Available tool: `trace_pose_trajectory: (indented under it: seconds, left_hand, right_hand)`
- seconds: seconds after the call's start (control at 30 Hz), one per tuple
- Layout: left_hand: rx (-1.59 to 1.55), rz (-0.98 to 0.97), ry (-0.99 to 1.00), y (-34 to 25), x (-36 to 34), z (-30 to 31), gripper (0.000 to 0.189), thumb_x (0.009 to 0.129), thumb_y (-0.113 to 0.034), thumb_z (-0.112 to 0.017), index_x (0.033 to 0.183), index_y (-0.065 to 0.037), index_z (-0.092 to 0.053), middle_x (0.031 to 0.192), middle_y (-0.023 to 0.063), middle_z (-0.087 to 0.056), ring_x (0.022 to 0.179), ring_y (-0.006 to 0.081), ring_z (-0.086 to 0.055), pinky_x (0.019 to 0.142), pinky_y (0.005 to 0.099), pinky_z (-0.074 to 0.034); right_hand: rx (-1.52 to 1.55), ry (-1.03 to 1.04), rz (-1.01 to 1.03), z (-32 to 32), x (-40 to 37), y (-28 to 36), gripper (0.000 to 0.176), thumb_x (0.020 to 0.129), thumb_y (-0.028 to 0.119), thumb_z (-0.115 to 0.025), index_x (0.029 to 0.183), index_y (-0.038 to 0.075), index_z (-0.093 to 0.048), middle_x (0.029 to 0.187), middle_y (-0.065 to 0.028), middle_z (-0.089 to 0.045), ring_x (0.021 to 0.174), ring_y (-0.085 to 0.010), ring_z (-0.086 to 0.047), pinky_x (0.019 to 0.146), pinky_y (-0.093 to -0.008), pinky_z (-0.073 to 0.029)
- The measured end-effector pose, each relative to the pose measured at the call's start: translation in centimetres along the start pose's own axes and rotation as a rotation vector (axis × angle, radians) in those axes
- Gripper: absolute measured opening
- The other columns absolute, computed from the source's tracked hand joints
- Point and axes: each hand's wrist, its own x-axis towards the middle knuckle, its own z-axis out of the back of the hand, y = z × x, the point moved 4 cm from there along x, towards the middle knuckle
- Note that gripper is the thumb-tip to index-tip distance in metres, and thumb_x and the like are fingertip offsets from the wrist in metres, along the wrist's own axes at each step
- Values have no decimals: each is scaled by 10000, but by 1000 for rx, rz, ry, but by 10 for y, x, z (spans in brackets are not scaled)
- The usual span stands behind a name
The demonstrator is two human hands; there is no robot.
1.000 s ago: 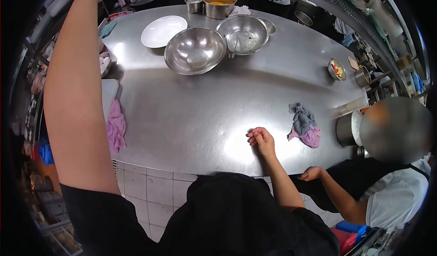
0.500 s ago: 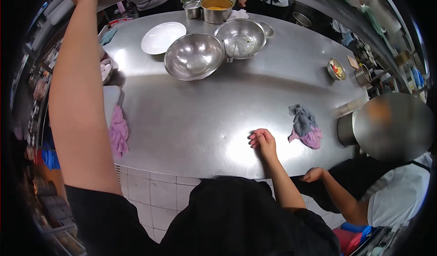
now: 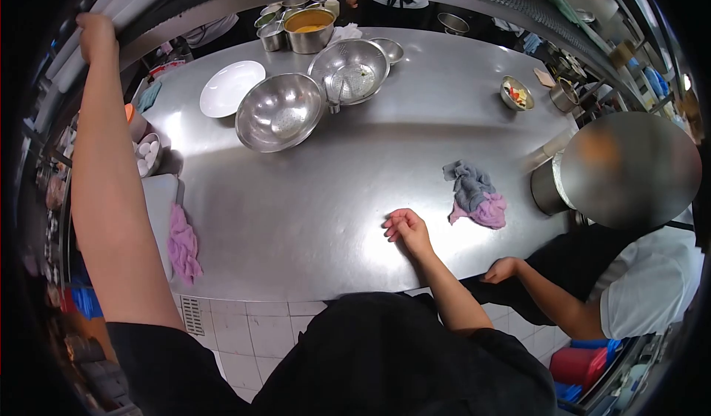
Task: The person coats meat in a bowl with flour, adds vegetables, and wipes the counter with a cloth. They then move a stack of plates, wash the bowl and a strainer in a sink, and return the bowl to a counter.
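Note:
My left arm is stretched up along the left side, and my left hand [image 3: 98, 37] is at the overhead shelf [image 3: 174, 40], against long white pieces [image 3: 122, 9]. Its fingers are mostly hidden there. Low over the front of the steel table [image 3: 296, 201], my right hand [image 3: 406, 229] is open and empty, its fingers loosely curled. Nearest to it, on the right, lies a bunched grey and pink cloth [image 3: 474, 194]. A pink cloth [image 3: 183, 246] hangs by the white board [image 3: 157, 201] below my left arm.
A steel bowl [image 3: 280, 112], a perforated bowl [image 3: 348, 69] and a white oval plate [image 3: 231, 89] stand at the back left. Behind them is a pot of orange liquid [image 3: 309, 29]. A small food bowl [image 3: 516, 93] sits far right. Beside me, a co-worker's hand [image 3: 503, 269] is near the table edge.
The whole view has tilted, so the table's things sit further left. More of my left hand shows at the shelf. My right hand keeps its pose over the table.

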Motion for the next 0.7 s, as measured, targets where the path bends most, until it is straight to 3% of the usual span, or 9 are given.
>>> trace_pose_trajectory:
  seconds: [0.7]
  left_hand:
    - [38, -80, 4, 6, 13, -4, 845, 948, -533, -133, 1205, 162, -539, 1288, 323, -526, 1266, 430, -467, 1079, 439, -333]
  right_hand:
    - [-37, 17, 15, 4, 2, -7, 131, 961, 97, -518, 1038, -3, -554, 865, -99, -661, 675, -137, -621, 570, -250, -513]
